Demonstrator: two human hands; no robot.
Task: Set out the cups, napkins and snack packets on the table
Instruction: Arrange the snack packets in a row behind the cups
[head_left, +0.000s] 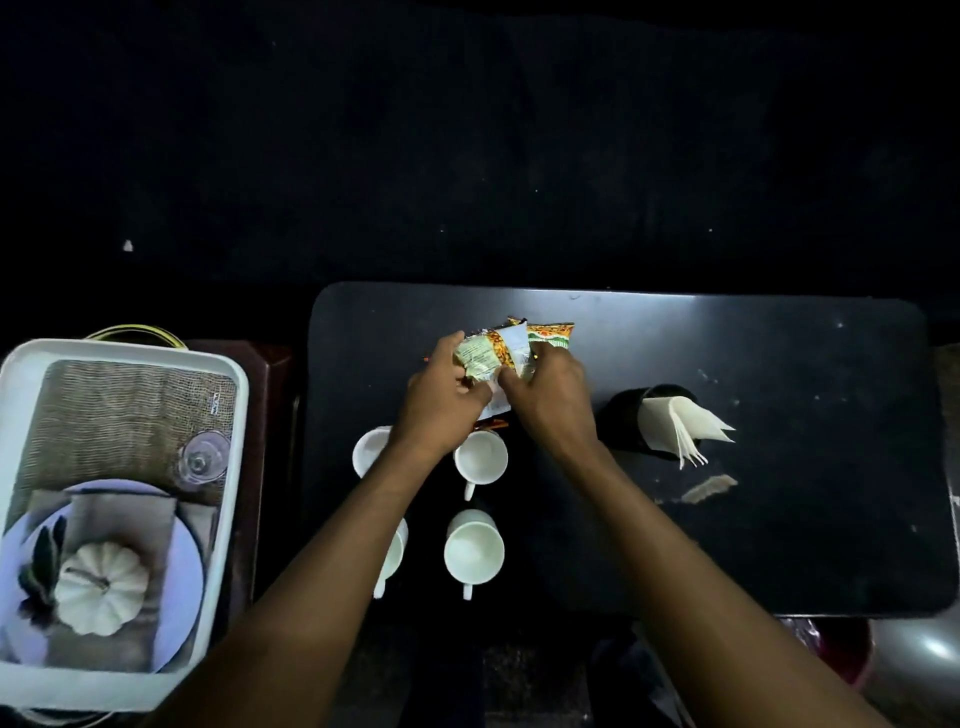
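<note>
Several snack packets (511, 345), yellow, green and white, are bunched over the middle of the dark table (779, 519). My left hand (444, 395) grips them from the left and my right hand (550, 397) pinches them from the right. Just below the hands stand several white cups, among them one (480, 460) under the packets, one (474, 551) nearer me and one (368, 451) partly hidden by my left wrist. White folded napkins (685, 428) stick out of a black holder (631, 415) to the right of my right hand.
A white tray (228, 467) printed with a plate, pumpkin and glass sits on a dark red stand left of the table. A small pale scrap (709, 488) lies below the napkin holder. The surroundings beyond the table are dark.
</note>
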